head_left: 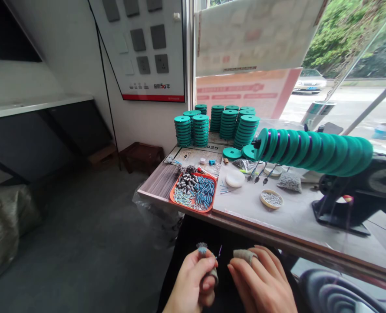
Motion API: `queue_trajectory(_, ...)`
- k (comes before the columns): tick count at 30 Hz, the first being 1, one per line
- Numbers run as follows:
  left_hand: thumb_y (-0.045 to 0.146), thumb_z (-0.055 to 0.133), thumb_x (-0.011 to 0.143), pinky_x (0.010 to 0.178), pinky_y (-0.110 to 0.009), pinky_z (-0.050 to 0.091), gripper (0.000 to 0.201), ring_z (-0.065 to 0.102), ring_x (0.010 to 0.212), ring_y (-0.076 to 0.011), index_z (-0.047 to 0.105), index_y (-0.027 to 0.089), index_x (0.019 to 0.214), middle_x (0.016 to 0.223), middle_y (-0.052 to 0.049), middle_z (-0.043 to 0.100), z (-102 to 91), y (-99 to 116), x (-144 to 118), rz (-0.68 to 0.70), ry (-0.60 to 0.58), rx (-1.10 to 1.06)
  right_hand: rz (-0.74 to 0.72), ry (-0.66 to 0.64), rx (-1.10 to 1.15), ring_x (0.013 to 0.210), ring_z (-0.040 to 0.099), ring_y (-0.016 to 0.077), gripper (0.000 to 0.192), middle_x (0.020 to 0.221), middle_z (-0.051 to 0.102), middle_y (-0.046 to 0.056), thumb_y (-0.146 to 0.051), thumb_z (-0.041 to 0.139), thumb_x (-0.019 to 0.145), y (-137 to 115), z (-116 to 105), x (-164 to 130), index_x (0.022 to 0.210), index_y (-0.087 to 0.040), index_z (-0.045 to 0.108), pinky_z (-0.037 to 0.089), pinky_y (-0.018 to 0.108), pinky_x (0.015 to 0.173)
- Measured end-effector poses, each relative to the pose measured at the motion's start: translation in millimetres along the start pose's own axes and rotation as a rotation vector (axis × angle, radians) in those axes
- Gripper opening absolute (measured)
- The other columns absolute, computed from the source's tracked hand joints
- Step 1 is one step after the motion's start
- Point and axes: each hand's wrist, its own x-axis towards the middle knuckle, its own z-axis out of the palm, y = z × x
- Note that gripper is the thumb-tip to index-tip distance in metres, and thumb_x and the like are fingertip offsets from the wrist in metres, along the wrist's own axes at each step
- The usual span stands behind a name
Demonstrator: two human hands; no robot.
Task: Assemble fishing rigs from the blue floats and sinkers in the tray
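My left hand (pixel 193 282) is low in front of me, below the table edge, fingers closed around a small blue tube with a grey bristly tip (pixel 202 249). My right hand (pixel 261 280) is beside it, with a grey fabric cot on the forefinger, pinching a thin purple thread (pixel 219 251) that runs between the two hands. An orange tray (pixel 179 203) of blue tubes (pixel 203 191) and grey metal pieces sits on the table's near left corner.
Stacks of teal spools (pixel 225 124) stand at the back of the table (pixel 290 217). A row of teal spools (pixel 313 148) sits on a black machine (pixel 358 195) at right. A small dish of beads (pixel 271 198) and a white lid (pixel 235 178) lie between.
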Motion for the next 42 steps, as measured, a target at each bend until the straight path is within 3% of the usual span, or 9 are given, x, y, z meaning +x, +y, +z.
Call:
queue_trajectory(8, 0.042, 0.063, 0.061, 0.037, -0.009, 0.017, 0.033, 0.026, 0.036, 0.005, 0.045, 0.018, 0.074, 0.046, 0.01, 0.029, -3.8, 0, 3, 0.09, 0.049, 0.181, -0.012, 0.021, -0.022, 0.073, 0.047, 0.0166, 0.019, 0.062, 0.052, 0.002, -0.013, 0.043, 0.086, 0, -1, 2, 0.071, -0.018, 0.053, 0.034, 0.031, 0.079)
queue_trajectory(14, 0.049, 0.067, 0.057, 0.042, -0.008, 0.026, 0.045, 0.034, 0.043, 0.005, 0.051, 0.015, 0.08, 0.054, 0.008, 0.041, -1.6, -4, 0, 0.169, 0.112, 0.262, -0.064, -0.009, -0.061, 0.065, 0.052, 0.0109, 0.031, 0.077, 0.058, 0.006, -0.029, 0.036, 0.093, -1, 0, 6, 0.109, -0.006, 0.051, 0.039, 0.023, 0.069)
queue_trajectory(20, 0.056, 0.054, 0.065, 0.048, -0.009, 0.034, 0.044, 0.041, 0.048, 0.0021, 0.052, 0.012, 0.067, 0.054, 0.004, 0.043, 1.7, -7, -2, 0.277, 0.115, 0.342, -0.089, -0.083, 0.014, 0.045, 0.036, 0.0109, 0.022, 0.054, 0.043, -0.002, -0.012, 0.039, 0.088, -5, 1, 7, 0.067, -0.017, 0.046, 0.025, 0.025, 0.05)
queue_trajectory(24, 0.04, 0.052, 0.07, 0.066, -0.015, 0.048, 0.032, 0.052, 0.058, -0.0019, 0.041, 0.012, 0.059, 0.061, 0.003, 0.049, 8.0, 1, -1, 0.361, 0.053, -0.01, -0.135, -0.048, 0.057, 0.045, 0.035, 0.0096, 0.024, 0.051, 0.04, -0.003, -0.005, 0.04, 0.083, -9, 7, 5, 0.062, -0.016, 0.04, 0.027, 0.025, 0.059)
queue_trajectory(27, 0.031, 0.045, 0.074, 0.057, -0.019, 0.047, 0.028, 0.041, 0.044, 0.0, 0.028, 0.015, 0.059, 0.05, 0.007, 0.035, 7.9, 20, -5, 0.305, -0.009, -0.302, -0.137, -0.016, 0.076, 0.045, 0.036, 0.0082, 0.024, 0.051, 0.04, -0.005, -0.002, 0.037, 0.083, -10, 7, 5, 0.063, -0.016, 0.042, 0.03, 0.028, 0.07)
queue_trajectory(31, 0.032, 0.046, 0.073, 0.041, -0.01, 0.031, 0.029, 0.03, 0.042, 0.0028, 0.025, 0.017, 0.06, 0.052, 0.007, 0.03, -7.5, 48, -14, 0.67, 0.215, -0.355, -0.079, 0.043, 0.073, 0.048, 0.042, 0.0075, 0.021, 0.056, 0.048, -0.004, -0.007, 0.04, 0.085, -5, -5, 10, 0.069, -0.016, 0.049, 0.032, 0.03, 0.078)
queue_trajectory(36, 0.031, 0.065, 0.062, 0.043, -0.008, 0.029, 0.028, 0.037, 0.045, 0.0048, 0.053, 0.017, 0.082, 0.065, 0.005, 0.05, -15.6, 39, -17, 0.291, 0.141, 0.35, -0.066, 0.083, 0.059, 0.065, 0.049, 0.0133, 0.008, 0.064, 0.055, 0.0, -0.015, 0.053, 0.081, 2, -14, 14, 0.076, -0.018, 0.058, 0.034, 0.03, 0.078)
queue_trajectory(39, 0.033, 0.073, 0.056, 0.051, -0.005, 0.034, 0.032, 0.047, 0.059, 0.0034, 0.06, 0.013, 0.077, 0.077, 0.001, 0.059, -3.7, 25, -14, 0.329, 0.109, 0.41, -0.039, 0.093, 0.109, 0.068, 0.047, 0.0136, 0.01, 0.064, 0.055, 0.0, -0.015, 0.053, 0.082, 1, -10, 13, 0.073, -0.017, 0.057, 0.035, 0.029, 0.076)
queue_trajectory(42, 0.044, 0.072, 0.055, 0.041, -0.009, 0.022, 0.038, 0.036, 0.043, 0.0064, 0.055, 0.011, 0.064, 0.064, 0.003, 0.055, 9.4, 15, -8, 0.337, 0.036, 0.304, -0.045, 0.097, 0.128, 0.068, 0.046, 0.0136, 0.011, 0.065, 0.055, 0.0, -0.015, 0.053, 0.082, 1, -3, 12, 0.072, -0.017, 0.057, 0.035, 0.029, 0.075)
